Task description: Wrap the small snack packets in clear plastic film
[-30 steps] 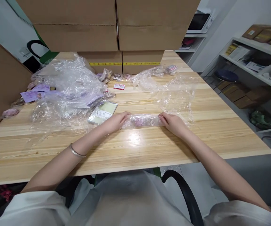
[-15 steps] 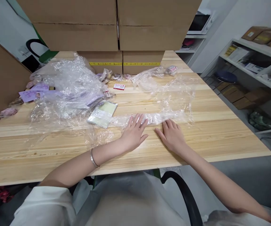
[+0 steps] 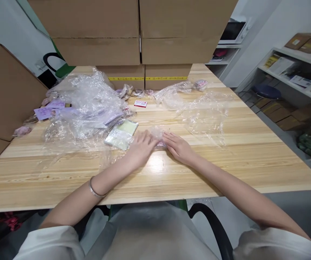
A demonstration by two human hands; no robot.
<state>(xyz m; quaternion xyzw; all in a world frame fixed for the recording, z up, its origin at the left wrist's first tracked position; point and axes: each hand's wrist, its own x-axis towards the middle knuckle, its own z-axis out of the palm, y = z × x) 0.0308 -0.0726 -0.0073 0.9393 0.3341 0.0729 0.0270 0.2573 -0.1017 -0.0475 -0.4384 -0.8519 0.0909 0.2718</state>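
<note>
A small crumpled bundle of clear plastic film [image 3: 157, 133], with something pinkish showing through, lies on the table between my hands. My left hand [image 3: 141, 148] is at its left side, palm down with bent fingers smeared by motion; its grip is unclear. From the right, my right hand [image 3: 180, 147] touches the bundle with its fingers stretched out and lying close together. Partly under loose film, a flat pale-green packet with a white label [image 3: 121, 134] rests just left of my left hand.
A large heap of clear plastic wrap [image 3: 87, 97] with purple cards [image 3: 44, 113] covers the table's left side. More loose film [image 3: 205, 117] spreads to the right. A small red-and-white box [image 3: 140, 104] lies farther back. Big cardboard boxes [image 3: 98, 52] stand behind; another cardboard box [image 3: 6, 104] is at left.
The long strip of film under my hands is now gathered into a small bundle. My right hand has moved left toward my left hand, which has shifted slightly left. The view has tilted a little.
</note>
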